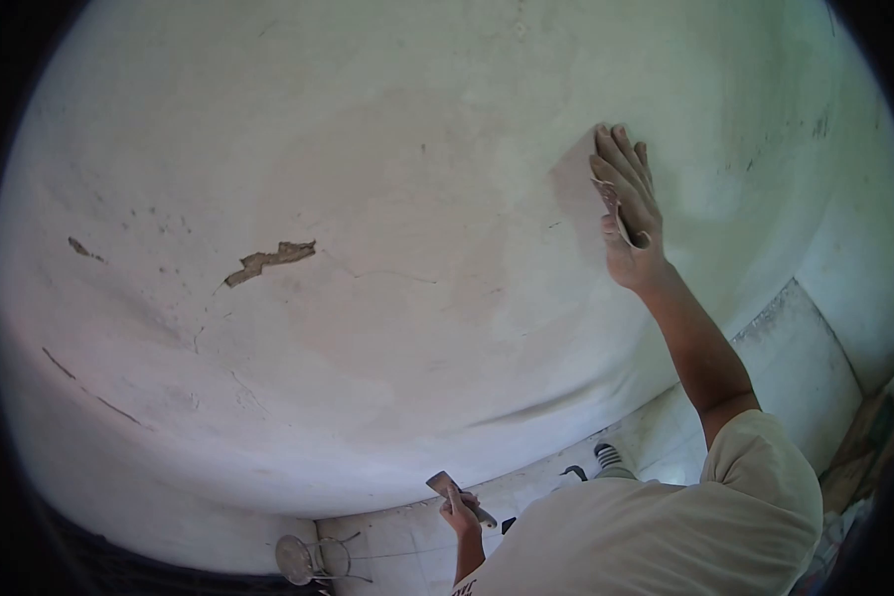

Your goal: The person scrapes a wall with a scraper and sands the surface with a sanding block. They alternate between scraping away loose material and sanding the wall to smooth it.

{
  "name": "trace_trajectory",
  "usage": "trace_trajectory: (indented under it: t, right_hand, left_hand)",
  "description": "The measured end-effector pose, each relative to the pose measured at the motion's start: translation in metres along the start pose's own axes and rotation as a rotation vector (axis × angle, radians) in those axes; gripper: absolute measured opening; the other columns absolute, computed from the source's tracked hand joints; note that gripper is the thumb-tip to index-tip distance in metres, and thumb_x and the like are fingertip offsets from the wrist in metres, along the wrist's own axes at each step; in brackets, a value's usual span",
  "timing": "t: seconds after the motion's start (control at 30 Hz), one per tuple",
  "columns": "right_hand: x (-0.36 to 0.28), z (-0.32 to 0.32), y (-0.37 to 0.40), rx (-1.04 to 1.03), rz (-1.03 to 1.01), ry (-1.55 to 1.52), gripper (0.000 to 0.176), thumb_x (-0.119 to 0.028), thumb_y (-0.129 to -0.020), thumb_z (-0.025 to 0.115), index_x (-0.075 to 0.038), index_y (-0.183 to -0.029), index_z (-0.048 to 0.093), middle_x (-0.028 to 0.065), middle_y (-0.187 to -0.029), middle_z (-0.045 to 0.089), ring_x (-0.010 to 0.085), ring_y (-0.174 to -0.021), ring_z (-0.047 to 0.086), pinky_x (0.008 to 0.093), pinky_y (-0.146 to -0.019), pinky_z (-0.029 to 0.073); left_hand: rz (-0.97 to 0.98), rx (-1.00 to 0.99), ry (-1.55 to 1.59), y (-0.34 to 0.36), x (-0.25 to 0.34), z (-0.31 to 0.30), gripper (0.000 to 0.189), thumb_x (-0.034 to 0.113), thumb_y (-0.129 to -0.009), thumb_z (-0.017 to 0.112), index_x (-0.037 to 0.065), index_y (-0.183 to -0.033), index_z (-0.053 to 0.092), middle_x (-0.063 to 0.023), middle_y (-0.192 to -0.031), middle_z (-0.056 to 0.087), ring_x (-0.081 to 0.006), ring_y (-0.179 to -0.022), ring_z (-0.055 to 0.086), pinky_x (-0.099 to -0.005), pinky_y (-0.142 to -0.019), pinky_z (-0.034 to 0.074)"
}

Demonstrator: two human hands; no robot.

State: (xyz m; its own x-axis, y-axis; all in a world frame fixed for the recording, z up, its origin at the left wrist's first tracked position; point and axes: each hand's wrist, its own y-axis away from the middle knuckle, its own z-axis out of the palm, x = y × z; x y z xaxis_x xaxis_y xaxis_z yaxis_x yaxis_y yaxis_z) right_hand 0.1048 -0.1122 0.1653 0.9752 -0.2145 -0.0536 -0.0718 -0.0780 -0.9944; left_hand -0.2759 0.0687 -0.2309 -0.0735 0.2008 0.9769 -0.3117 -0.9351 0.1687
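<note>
I'm apparently sanding: right hand holds thin pinkish sheet against pale plaster wall (left hand grips flat grey-bladed scraper); next stroke likely wants even pressure.

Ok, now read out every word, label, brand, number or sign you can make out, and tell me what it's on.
No text is readable here.
Dark print on the light beige fabric shirt, at the bottom edge: too small and cut off to read.
Flat-bladed scraper in the left hand: no lettering discernible.
Off-white plastered wall: no lettering visible.
</note>
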Motion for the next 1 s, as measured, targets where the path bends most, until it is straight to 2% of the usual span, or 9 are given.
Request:
trace_trajectory:
  t: [0.03,0.13,0.17,0.23,0.33,0.57,0.67,0.77,1.0]
  right_hand:
    - [-0.004,0.003,0.001,0.0,0.027,0.037,0.035,-0.012,-0.094,0.063,-0.007,-0.129,0.061,0.0154,-0.148,0.047,0.0322,-0.144,0.035,0.0543,-0.118,0.019]
    - [-0.019,0.022,0.019,-0.092,0.0,0.211,0.045,-0.02,-0.09,0.068,-0.02,-0.135,0.06,0.0153,-0.154,0.038,0.0392,-0.146,0.027,0.0653,-0.116,0.012]
    - [-0.018,0.034,0.034,-0.168,-0.005,0.248,0.054,-0.024,-0.087,0.071,-0.023,-0.139,0.056,0.0159,-0.157,0.032,0.0426,-0.147,0.02,0.0703,-0.114,0.008]
    - [-0.028,0.044,0.06,-0.204,-0.035,0.209,0.057,-0.03,-0.084,0.074,-0.023,-0.137,0.057,0.0167,-0.157,0.033,0.0426,-0.148,0.02,0.0709,-0.114,0.004]
    - [-0.04,0.041,0.097,-0.254,-0.044,0.172,0.055,-0.034,-0.083,0.074,-0.023,-0.135,0.06,0.0159,-0.154,0.037,0.0415,-0.147,0.023,0.0698,-0.114,0.008]
    - [0.006,0.011,0.158,-0.183,0.057,0.26,0.054,-0.034,-0.08,0.076,-0.024,-0.131,0.062,0.0144,-0.151,0.043,0.0394,-0.146,0.026,0.0685,-0.114,0.012]
    - [0.029,0.002,0.169,-0.166,0.064,0.294,0.053,-0.035,-0.079,0.076,-0.027,-0.13,0.064,0.0143,-0.15,0.043,0.0383,-0.147,0.026,0.0697,-0.114,0.011]
    - [0.044,-0.006,0.17,-0.182,0.03,0.287,0.054,-0.036,-0.079,0.077,-0.028,-0.13,0.063,0.0144,-0.151,0.043,0.0382,-0.147,0.025,0.0709,-0.113,0.01]
    - [0.115,-0.046,0.168,-0.13,-0.01,0.32,0.055,-0.037,-0.078,0.076,-0.028,-0.131,0.061,0.0153,-0.15,0.043,0.0396,-0.146,0.028,0.0723,-0.113,0.012]
  left_hand:
    - [0.001,0.001,0.003,-0.002,0.001,0.001,0.061,0.038,-0.1,0.056,0.003,-0.05,0.055,-0.0065,-0.05,0.053,-0.0137,-0.045,0.048,-0.0275,-0.046,0.036]
    - [-0.004,-0.013,-0.022,-0.009,0.0,0.003,0.061,0.037,-0.1,0.055,0.004,-0.049,0.053,-0.0056,-0.05,0.052,-0.013,-0.045,0.047,-0.0271,-0.046,0.035]
    - [0.015,-0.011,-0.037,-0.013,-0.003,0.005,0.061,0.036,-0.1,0.055,0.004,-0.049,0.053,-0.0056,-0.05,0.052,-0.013,-0.045,0.047,-0.0271,-0.046,0.035]
    - [-0.008,-0.037,-0.02,-0.015,-0.003,0.01,0.06,0.036,-0.1,0.055,0.004,-0.049,0.053,-0.0062,-0.05,0.053,-0.0132,-0.045,0.047,-0.0274,-0.046,0.036]
    - [0.006,-0.072,-0.046,-0.017,-0.009,0.016,0.06,0.036,-0.1,0.055,0.004,-0.049,0.054,-0.007,-0.05,0.054,-0.0134,-0.044,0.048,-0.0277,-0.046,0.037]
    - [0.02,-0.117,-0.179,-0.006,-0.004,0.041,0.059,0.033,-0.101,0.054,0.0,-0.052,0.059,-0.0075,-0.05,0.055,-0.0139,-0.045,0.05,-0.0278,-0.048,0.038]
    - [0.037,-0.196,-0.319,-0.016,-0.029,0.035,0.06,0.031,-0.102,0.052,-0.002,-0.053,0.062,-0.0081,-0.048,0.055,-0.0143,-0.046,0.052,-0.0294,-0.049,0.04]
    - [0.187,-0.234,-0.565,-0.012,-0.043,0.043,0.059,0.03,-0.102,0.054,-0.004,-0.054,0.065,-0.0076,-0.047,0.056,-0.0154,-0.045,0.053,-0.0316,-0.049,0.041]
    - [0.159,-0.279,-0.743,0.002,-0.074,0.088,0.057,0.034,-0.098,0.058,-0.002,-0.057,0.068,-0.0084,-0.046,0.057,-0.0166,-0.043,0.053,-0.0341,-0.048,0.042]
